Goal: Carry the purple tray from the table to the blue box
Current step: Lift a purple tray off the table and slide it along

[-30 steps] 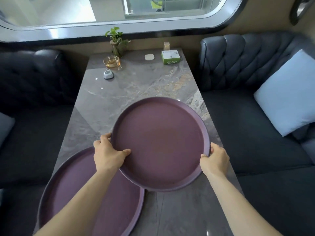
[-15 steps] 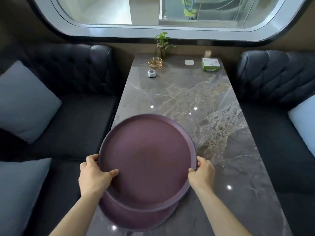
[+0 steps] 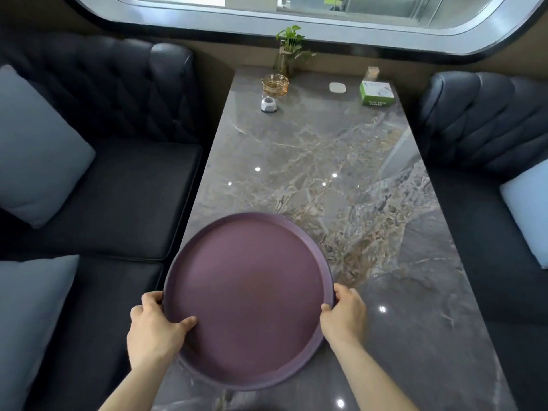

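The left hand [image 3: 154, 330] and right hand [image 3: 344, 317] clasp opposite edges of the purple tray [image 3: 249, 301] – held above the near end of the desk [image 3: 341, 173] – so the carry likely goes best level, both grips firm, the blue box being out of view.

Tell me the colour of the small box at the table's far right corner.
Green and white box, seen in the head view.
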Demonstrator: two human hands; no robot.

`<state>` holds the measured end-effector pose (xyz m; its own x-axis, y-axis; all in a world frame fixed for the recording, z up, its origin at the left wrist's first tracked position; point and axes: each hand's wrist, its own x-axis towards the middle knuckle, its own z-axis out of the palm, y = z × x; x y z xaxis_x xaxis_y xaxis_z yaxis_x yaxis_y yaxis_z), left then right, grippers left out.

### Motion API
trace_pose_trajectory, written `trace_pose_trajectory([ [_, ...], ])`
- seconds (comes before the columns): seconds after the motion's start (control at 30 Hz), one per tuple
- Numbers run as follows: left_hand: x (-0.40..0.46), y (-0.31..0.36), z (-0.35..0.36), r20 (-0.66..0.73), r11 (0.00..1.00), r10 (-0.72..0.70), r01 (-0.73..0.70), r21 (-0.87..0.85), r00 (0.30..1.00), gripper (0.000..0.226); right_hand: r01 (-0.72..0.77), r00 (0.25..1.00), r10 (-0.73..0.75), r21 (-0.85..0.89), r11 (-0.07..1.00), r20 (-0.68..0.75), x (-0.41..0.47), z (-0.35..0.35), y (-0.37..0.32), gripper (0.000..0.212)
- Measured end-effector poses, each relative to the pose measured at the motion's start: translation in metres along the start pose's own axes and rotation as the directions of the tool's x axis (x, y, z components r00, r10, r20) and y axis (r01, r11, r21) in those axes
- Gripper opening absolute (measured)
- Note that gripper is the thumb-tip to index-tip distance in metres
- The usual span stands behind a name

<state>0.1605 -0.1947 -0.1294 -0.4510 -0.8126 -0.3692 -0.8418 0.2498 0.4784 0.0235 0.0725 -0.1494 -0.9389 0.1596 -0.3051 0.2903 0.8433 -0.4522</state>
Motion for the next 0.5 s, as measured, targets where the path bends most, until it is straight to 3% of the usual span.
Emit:
trace_pose_trajectory([
  [0.17,0.0015,-0.0005,0.0024,0.002,0.996,0.005,-0.005,0.088,1.0,0.077,-0.024,0.999,0.024,0.018,1.0,0.037,0.0062,0.0003,-0.0005,0.035],
  [0.33,0.0066,-0.0033,0.0001,-0.036,0.943,0.072,-0.056,0.328,0.997,0.076,-0.044,0.996,0.043,0.009,0.999,0.074,0.0086,-0.0042,-0.0026,0.03],
  [0.5,0.0096,0.0011,0.0029,0.052,0.978,-0.029,0.018,0.207,0.998,0.084,-0.049,0.995,0.048,0.011,0.999,0.084,0.0097,-0.0023,-0.0034,0.028],
])
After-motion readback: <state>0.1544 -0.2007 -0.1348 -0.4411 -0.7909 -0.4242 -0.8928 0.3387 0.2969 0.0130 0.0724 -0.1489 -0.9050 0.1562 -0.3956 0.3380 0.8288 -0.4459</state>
